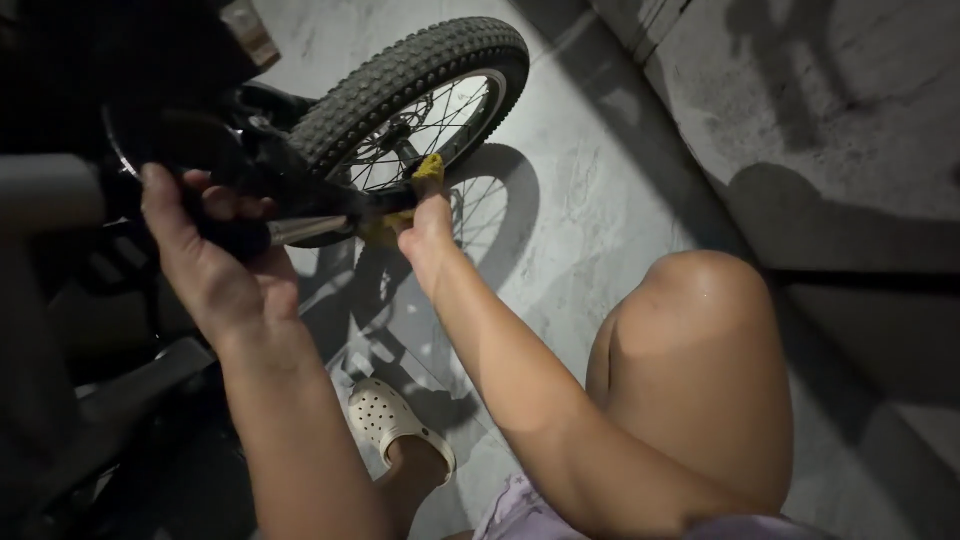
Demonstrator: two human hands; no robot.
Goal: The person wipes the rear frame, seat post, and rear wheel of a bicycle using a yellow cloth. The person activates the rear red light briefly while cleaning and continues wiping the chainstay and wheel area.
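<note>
A small bicycle lies close in front of me, its knobby front wheel (420, 85) with thin spokes at the top centre. My left hand (205, 250) grips the black fork and frame tube (250, 170) near the wheel. My right hand (428, 225) presses a yellow cloth (428, 172) against the black fork end by the wheel hub. The rest of the dark frame fills the left side and is hard to make out.
Pale marbled floor (590, 200) stretches under the wheel, with the wheel's shadow on it. My bare knee (700, 350) is raised at the right, and my foot in a cream perforated clog (395, 425) stands below. A grey wall (850, 90) runs along the right.
</note>
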